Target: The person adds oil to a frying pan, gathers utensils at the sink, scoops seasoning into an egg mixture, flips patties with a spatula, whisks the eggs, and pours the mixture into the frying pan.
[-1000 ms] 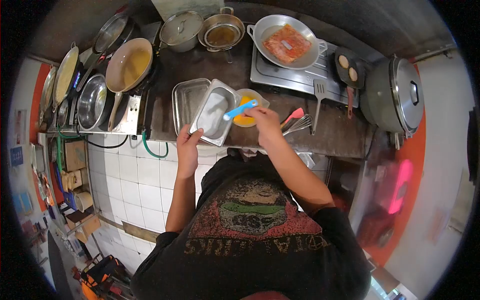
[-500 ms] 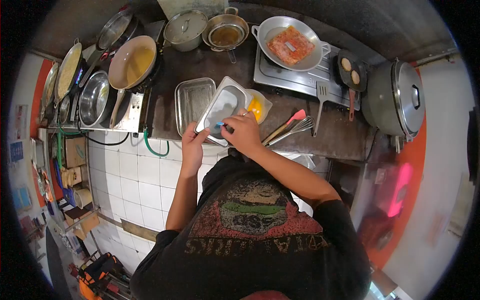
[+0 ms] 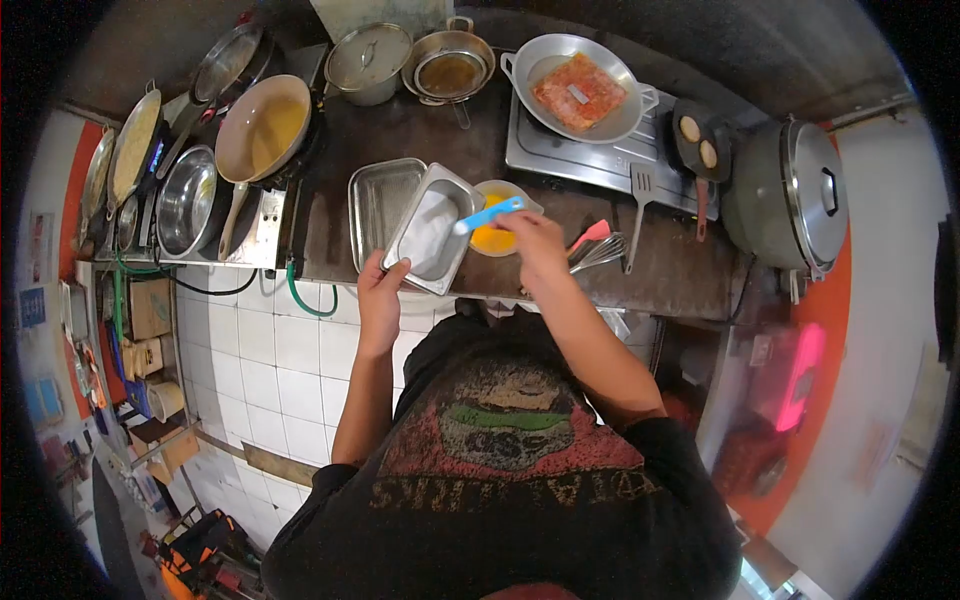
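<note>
My left hand (image 3: 382, 283) grips the near edge of a metal container (image 3: 463, 243), which is tilted and holds a white substance (image 3: 428, 228). In my right hand (image 3: 535, 240) is a blue spoon (image 3: 492, 214), its end with something white over the container's right rim. Beneath the spoon and my right fingers, a bowl (image 3: 530, 202) of yellow liquid stands on the counter. A wire-mesh tray (image 3: 366, 195) lies just left of the container, partly covered by it. The pink-headed spatula (image 3: 595, 231) and a whisk (image 3: 603, 252) lie right of my right hand.
A pan with a red slab (image 3: 582, 93) sits on the stove (image 3: 540, 150). A slotted turner (image 3: 641, 200), a small pan (image 3: 702, 165) and a large lidded pot (image 3: 760, 190) are at the right. Pans, including one with oil (image 3: 228, 150), stand at the left.
My right hand dipped into the container half a second ago. Now it has moved up and right, lifting the blue spoon out with white on its end.
</note>
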`<state>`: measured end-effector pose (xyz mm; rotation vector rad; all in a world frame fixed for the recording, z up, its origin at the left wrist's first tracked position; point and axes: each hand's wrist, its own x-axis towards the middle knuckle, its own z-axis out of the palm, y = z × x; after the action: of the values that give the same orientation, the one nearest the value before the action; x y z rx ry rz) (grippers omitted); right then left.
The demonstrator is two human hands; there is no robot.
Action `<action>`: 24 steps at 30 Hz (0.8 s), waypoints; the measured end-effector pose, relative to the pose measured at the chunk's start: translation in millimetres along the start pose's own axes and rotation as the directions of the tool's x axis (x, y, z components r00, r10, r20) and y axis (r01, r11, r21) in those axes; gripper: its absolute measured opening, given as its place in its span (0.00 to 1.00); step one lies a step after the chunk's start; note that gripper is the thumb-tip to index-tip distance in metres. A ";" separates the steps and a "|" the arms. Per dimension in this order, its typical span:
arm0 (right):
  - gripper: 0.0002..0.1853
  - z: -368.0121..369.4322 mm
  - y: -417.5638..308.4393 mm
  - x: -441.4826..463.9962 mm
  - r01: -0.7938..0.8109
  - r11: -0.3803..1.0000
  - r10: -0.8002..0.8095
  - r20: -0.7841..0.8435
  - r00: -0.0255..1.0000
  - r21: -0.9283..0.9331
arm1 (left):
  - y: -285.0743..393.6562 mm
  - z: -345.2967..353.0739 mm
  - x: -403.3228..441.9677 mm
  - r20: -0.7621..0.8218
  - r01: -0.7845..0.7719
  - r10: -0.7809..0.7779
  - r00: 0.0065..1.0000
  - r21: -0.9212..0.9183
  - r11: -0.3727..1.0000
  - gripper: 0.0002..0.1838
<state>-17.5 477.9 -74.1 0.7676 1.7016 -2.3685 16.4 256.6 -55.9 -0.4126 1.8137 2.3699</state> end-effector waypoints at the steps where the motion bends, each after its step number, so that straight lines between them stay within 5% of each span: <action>1: 0.08 -12.4 1.4 7.5 0.133 0.968 -0.173 -0.185 0.967 -0.213 | -3.4 -1.9 1.5 -0.033 -0.033 0.033 0.999 0.007 0.999 0.04; 2: 0.08 -22.6 4.2 13.6 0.211 0.876 -0.369 -0.320 0.873 -0.435 | -4.9 -3.8 2.7 -0.033 -0.036 0.037 0.999 0.005 0.999 0.04; 3: 0.08 -25.8 1.1 10.2 0.213 0.875 -0.371 -0.318 0.872 -0.435 | -6.0 -5.7 3.2 -0.035 -0.032 0.033 0.999 0.019 0.999 0.04; 5: 0.08 -28.5 -3.7 3.0 0.327 0.464 -0.788 -0.215 0.577 -0.823 | -6.2 -5.5 7.5 -0.046 -0.037 0.038 0.998 0.026 0.999 0.05; 8: 0.07 4.5 -10.0 -24.7 0.548 0.507 -0.757 -0.039 0.652 -0.666 | -5.9 -5.8 3.5 -0.026 -0.014 0.015 1.000 0.036 0.999 0.04; 10: 0.08 21.5 2.2 -28.1 0.696 0.388 -0.762 0.214 0.611 -0.604 | -4.2 -2.5 3.0 0.016 0.002 -0.002 1.000 0.014 1.000 0.03; 16: 0.06 42.7 21.9 -32.3 0.725 0.153 -0.648 0.486 0.587 -0.671 | -9.0 1.7 -0.2 0.102 -0.016 0.018 0.995 -0.028 0.999 0.01; 20: 0.07 47.0 18.2 -38.1 0.755 0.161 -0.662 0.497 0.560 -0.636 | -9.7 4.0 -3.5 0.122 -0.008 0.011 0.992 -0.026 1.000 0.01; 22: 0.06 46.6 13.3 -39.2 0.539 0.431 -0.454 0.343 0.822 -0.723 | -7.5 5.3 -3.8 0.134 -0.019 0.019 0.991 -0.003 1.000 0.01; 23: 0.06 45.2 14.0 -37.5 0.538 0.433 -0.451 0.343 0.824 -0.723 | -8.1 4.5 -4.0 0.132 -0.017 0.017 0.991 -0.002 1.000 0.01; 24: 0.06 43.7 14.0 -34.4 0.408 0.695 -0.337 0.232 0.912 -0.592 | -8.9 3.5 -3.7 0.109 -0.005 0.005 0.994 0.003 1.000 0.01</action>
<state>3.3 426.4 -59.6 0.1777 2.5770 -1.7407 21.8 262.6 -62.2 -0.2727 1.7722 2.3431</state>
